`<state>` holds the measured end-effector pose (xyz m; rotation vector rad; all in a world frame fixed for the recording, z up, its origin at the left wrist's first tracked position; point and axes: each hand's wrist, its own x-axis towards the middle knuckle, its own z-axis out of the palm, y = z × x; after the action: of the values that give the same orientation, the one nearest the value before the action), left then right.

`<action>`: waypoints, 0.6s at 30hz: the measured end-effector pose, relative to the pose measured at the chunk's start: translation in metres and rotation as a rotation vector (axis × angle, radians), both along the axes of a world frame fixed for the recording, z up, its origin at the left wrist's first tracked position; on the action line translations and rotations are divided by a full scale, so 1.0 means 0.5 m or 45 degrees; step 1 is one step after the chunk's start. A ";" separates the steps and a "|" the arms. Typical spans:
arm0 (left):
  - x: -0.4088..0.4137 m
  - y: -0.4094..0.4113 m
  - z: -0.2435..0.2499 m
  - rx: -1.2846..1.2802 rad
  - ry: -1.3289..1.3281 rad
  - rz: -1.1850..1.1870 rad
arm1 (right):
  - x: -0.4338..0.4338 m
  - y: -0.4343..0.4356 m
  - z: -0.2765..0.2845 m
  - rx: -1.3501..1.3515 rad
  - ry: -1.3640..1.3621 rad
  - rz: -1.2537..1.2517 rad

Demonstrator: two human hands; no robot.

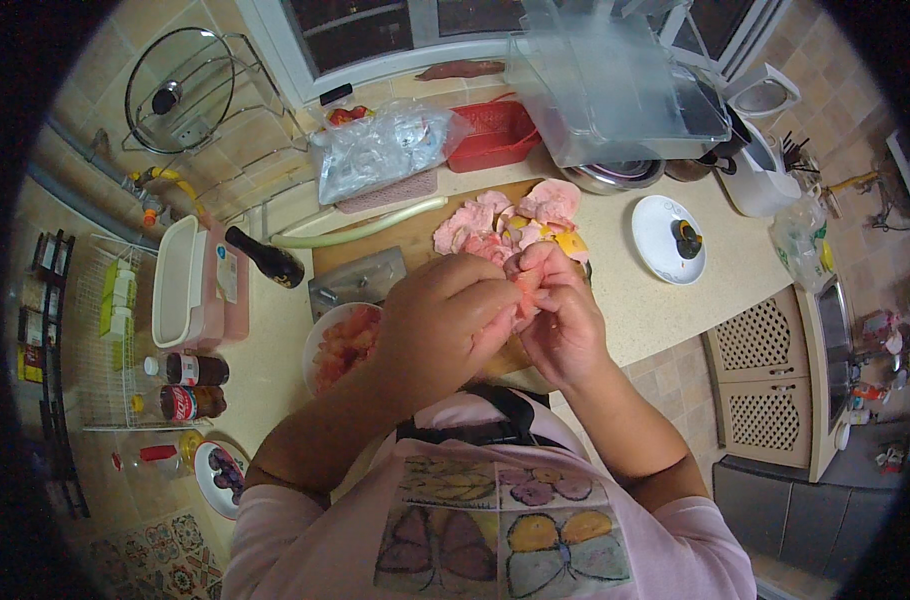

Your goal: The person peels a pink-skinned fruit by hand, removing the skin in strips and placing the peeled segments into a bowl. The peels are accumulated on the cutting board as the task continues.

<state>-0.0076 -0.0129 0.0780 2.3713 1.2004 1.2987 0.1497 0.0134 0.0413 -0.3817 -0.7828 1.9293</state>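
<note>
Above a wooden cutting board (425, 208), I pinch a pink citrus segment (528, 291), likely grapefruit or pomelo, between the fingertips of both hands. My left hand (447, 322) shows its back, while the palm side of my right hand (567, 322) faces up. Just beyond them lies a heap of pink and yellow citrus peel (500, 221). A cleaver blade (359, 281) rests flat on the board's left side. Partly hidden by my left forearm, a white bowl (310, 341) holds pieces of pink citrus pulp (346, 341).
A green onion stalk (365, 226) and a dark bottle (266, 259) lie at the left. To the right sits a white plate (654, 255) with a dark item. Behind are a red plastic basket (492, 142), a plastic bag (387, 146) and a clear container (612, 97).
</note>
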 end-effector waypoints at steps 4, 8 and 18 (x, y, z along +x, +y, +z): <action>0.000 -0.001 0.012 -0.045 0.031 -0.019 | 0.008 0.004 0.004 0.041 -0.052 0.082; -0.005 0.000 0.013 -0.072 0.118 -0.003 | 0.015 0.006 0.014 0.075 -0.202 0.131; 0.002 0.008 -0.007 0.112 0.334 0.088 | 0.011 -0.007 0.011 -0.160 0.004 0.151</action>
<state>-0.0067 -0.0091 0.0743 2.6518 1.3310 1.1057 0.1554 0.0100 0.0465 -0.4163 -0.6969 2.0960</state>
